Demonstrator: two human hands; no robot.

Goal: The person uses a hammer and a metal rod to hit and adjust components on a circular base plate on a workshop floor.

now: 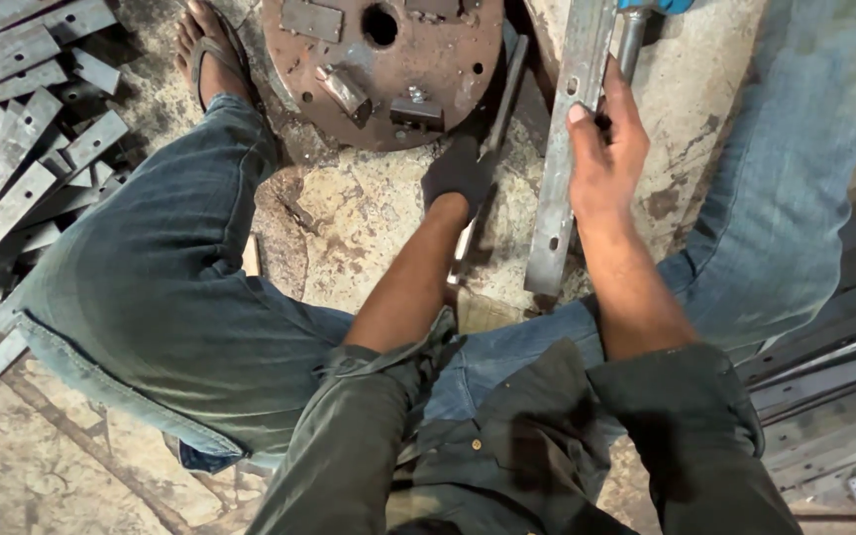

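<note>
I squat on a stained concrete floor. My left hand (460,170), in a dark glove, is closed around a thin metal rod (503,94) that slants up beside a rusty round steel plate (448,59). My right hand (606,149), bare, grips a long grey flat bar with punched holes (559,188), which stands nearly upright on the floor. A metal pipe with a blue end (634,35) sits just behind the bar above my fingers; I cannot tell whether the hand touches it.
A heap of several flat steel strips (12,149) lies at the left by my sandalled foot (212,54). More long steel bars (824,367) lie at the right. The round plate carries small welded blocks and holes.
</note>
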